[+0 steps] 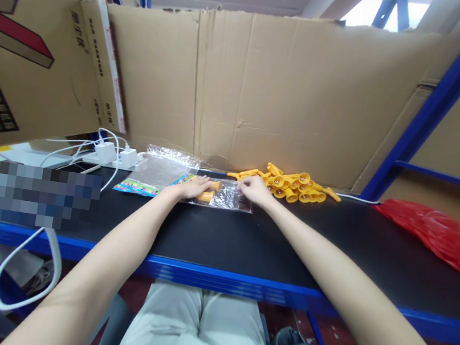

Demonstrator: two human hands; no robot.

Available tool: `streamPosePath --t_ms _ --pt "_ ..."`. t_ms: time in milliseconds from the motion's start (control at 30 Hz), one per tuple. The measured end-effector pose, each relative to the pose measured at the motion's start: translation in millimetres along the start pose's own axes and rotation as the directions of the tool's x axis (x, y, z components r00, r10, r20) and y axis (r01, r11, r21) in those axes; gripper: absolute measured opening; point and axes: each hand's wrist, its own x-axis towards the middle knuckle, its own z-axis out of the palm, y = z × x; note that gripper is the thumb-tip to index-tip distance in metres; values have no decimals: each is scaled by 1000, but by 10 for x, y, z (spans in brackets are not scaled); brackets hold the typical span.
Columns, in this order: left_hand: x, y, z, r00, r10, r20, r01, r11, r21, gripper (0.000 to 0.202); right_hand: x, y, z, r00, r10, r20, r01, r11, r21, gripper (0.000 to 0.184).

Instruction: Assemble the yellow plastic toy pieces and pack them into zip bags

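Note:
A clear plastic bag [230, 197] lies flat on the black tabletop with yellow trumpet-shaped pieces [205, 196] inside it. My left hand [192, 186] rests on the bag's left part, fingers stretched out over the pieces. At the bag's right end my right hand [253, 189] has its fingers bent together on the edge of the plastic. Just behind and right of that hand is a pile of yellow trumpet-shaped pieces [292, 185]. More clear bags with a colourful printed strip [141, 188] lie to the left of my left hand.
White chargers [105, 152] and cables stand at the left, near a pixelated patch. A red plastic bag [432, 234] lies at the right. Cardboard [311, 92] walls the back, and a blue rail [214, 277] runs along the front edge.

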Motion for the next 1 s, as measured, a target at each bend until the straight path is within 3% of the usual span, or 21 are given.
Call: streamPosePath --t_ms 100,133,233,333,433,533,767,933,1000 --pt "18 -108 -26 1000 -24 -3 24 999 -24 64 164 124 -192 953 86 -291 -101 994 -38 26" --pt "21 -135 -32 1000 -31 -2 30 999 -30 64 213 154 -231 945 103 -311 -126 991 -53 26" --pt "19 -171 -43 999 -38 2 38 999 -36 66 310 151 -249 966 132 -221 -164 978 -133 26" --pt "7 -151 -50 999 -35 -1 35 999 -33 67 333 -2 -162 986 101 -129 -142 922 -362 26" --pt "-11 -116 -61 1000 -31 1 31 999 -23 67 331 -206 -51 1000 2 3 1 781 -624 24" --pt "-25 -97 -74 1000 -20 21 20 1000 0 66 355 -323 55 991 -54 119 124 685 -718 25" --pt "-25 -98 -65 1000 -27 9 27 1000 2 65 487 -210 271 992 -84 96 127 623 -772 27" --pt "-25 -109 -65 999 -31 17 31 1000 0 68 502 -145 278 995 85 45 -20 639 -769 45" --pt "-12 -126 -60 1000 -26 14 26 1000 -1 69 495 -139 271 995 93 34 -34 645 -764 45"
